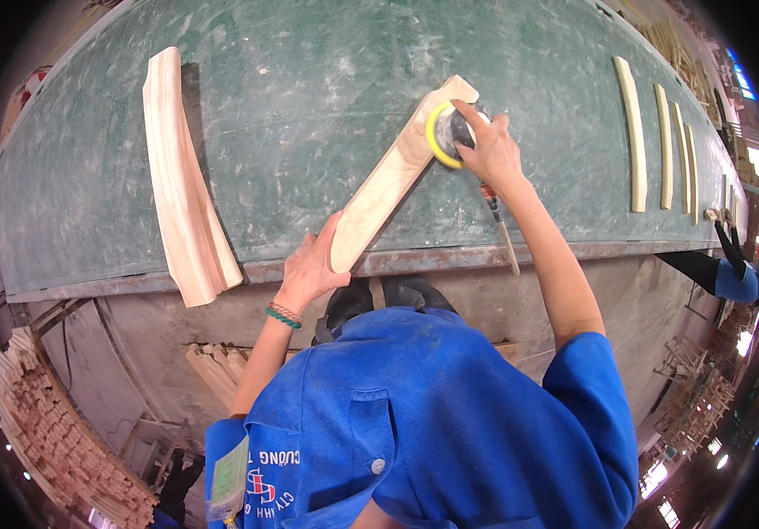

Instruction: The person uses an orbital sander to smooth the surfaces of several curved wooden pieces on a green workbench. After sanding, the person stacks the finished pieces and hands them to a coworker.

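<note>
Green counter [309, 106]: dusty and scuffed, it carries all the wood.
Curved wooden blank [187, 176]: at 10 o'clock, lying loose.
Wooden slat [388, 181]: centre, near end over the counter edge; stiff, light, smooth, probably best gripped at that end.
Left hand [309, 269]: wrapped around the slat's near end.
Right hand [490, 150]: closed over the yellow-padded sander [446, 134], pressing it on the far end.
Thin strips [633, 132]: 2 o'clock.
Label: pale green tag [230, 480] on the blue shirt, 7 o'clock.

Head view, straight down over workbench [309, 106]
</note>
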`<state>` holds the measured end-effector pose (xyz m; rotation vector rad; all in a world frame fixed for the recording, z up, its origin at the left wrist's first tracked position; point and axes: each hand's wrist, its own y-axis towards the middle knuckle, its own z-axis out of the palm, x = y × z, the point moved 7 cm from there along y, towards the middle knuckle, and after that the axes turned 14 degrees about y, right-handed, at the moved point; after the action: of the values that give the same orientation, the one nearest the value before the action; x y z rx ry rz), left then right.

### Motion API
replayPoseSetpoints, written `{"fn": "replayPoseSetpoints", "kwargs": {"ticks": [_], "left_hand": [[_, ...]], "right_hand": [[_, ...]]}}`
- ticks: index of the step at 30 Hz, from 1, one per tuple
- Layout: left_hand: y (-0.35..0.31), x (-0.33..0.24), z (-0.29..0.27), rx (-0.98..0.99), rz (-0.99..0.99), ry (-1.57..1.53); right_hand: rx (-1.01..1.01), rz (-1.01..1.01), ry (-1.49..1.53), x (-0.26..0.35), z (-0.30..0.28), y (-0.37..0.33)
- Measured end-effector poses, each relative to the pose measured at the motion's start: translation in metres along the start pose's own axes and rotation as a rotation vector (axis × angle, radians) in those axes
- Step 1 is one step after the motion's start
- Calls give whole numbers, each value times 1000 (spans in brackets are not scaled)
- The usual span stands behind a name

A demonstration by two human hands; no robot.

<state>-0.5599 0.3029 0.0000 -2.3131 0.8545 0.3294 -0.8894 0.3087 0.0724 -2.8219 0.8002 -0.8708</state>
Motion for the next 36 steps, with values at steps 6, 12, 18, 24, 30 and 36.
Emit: {"fn": "replayPoseSetpoints", "kwargs": {"ticks": [6, 12, 18, 24, 30, 36], "left_hand": [[-3, 5, 0, 9, -41, 3], [-2, 2, 1, 31, -47, 9], [0, 2, -2, 41, -67, 39], [-3, 2, 1, 27, -56, 46], [-4, 2, -1, 35, -65, 67], [0, -1, 1, 32, -30, 71]], "right_hand": [[113, 0, 24, 4, 10, -14], [83, 12, 26, -4, 3, -12], [85, 29, 16, -13, 5, -19], [75, 7, 57, -9, 13, -30], [93, -101, 109, 8, 29, -19], [-212, -47, 112, 9, -6, 61]]}}
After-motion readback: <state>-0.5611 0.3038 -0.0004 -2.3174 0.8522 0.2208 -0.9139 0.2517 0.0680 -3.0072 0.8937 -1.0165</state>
